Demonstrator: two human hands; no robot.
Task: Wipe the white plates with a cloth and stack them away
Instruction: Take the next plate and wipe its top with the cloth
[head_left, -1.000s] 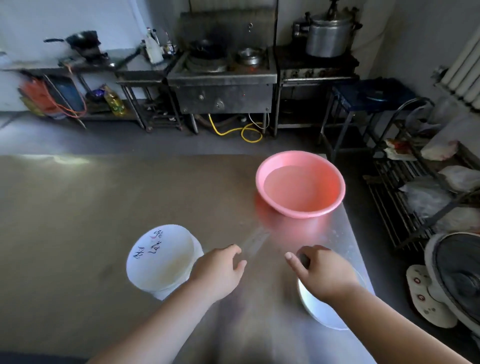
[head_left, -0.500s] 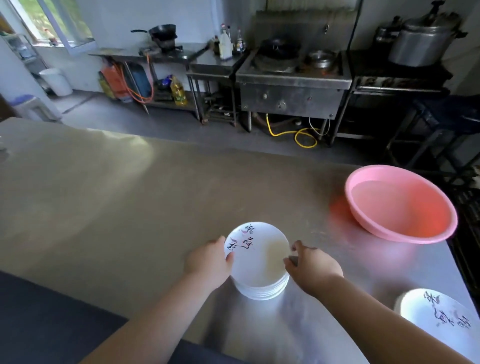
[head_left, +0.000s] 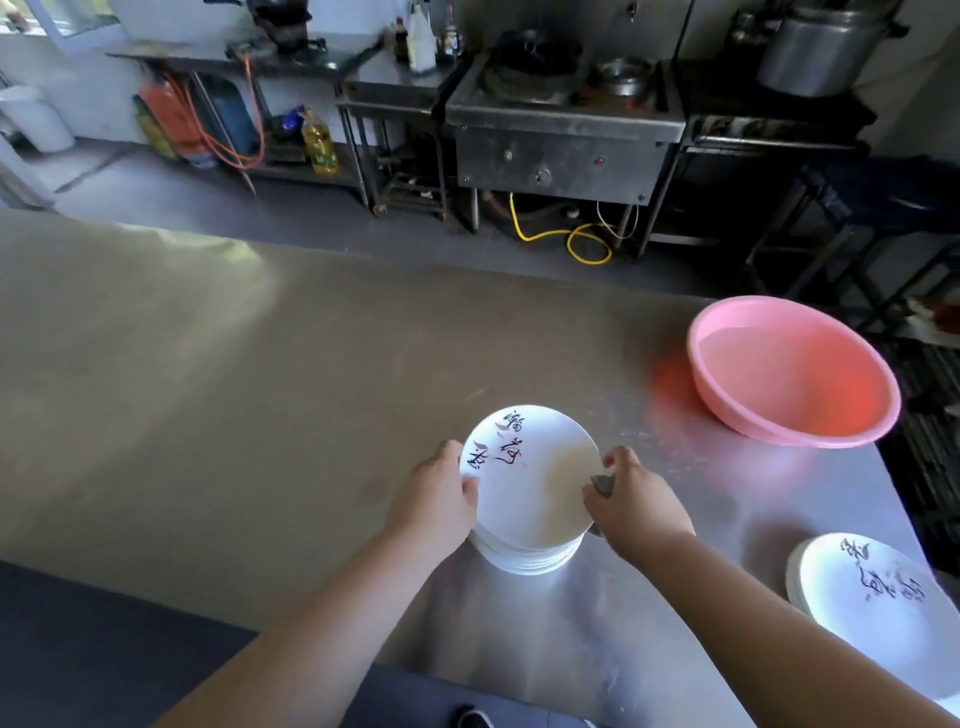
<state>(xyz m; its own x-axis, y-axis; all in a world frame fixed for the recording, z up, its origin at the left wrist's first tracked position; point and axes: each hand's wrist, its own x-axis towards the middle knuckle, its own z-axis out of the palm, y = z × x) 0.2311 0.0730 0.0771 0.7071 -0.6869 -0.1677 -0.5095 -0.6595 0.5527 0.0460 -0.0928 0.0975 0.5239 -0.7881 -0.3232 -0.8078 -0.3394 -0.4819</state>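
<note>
A stack of white plates (head_left: 524, 558) stands on the steel table (head_left: 260, 389) in front of me. Its top plate (head_left: 530, 467) carries black brush writing and looks slightly tilted. My left hand (head_left: 436, 493) grips that plate's left rim, thumb on top. My right hand (head_left: 639, 504) is at the right rim and pinches a small grey cloth (head_left: 602, 486) against it. A second stack of white plates (head_left: 878, 597) with the same writing sits at the table's near right corner.
A pink basin (head_left: 698, 332) holding water stands at the table's far right edge. Beyond the table are a steel stove (head_left: 566, 140), a large pot (head_left: 821, 47) and benches. A dark rack (head_left: 924, 291) stands to the right.
Both hands moved from the bare table between the stacks to the left stack and took hold of its top plate at both rims. The view swung left.
</note>
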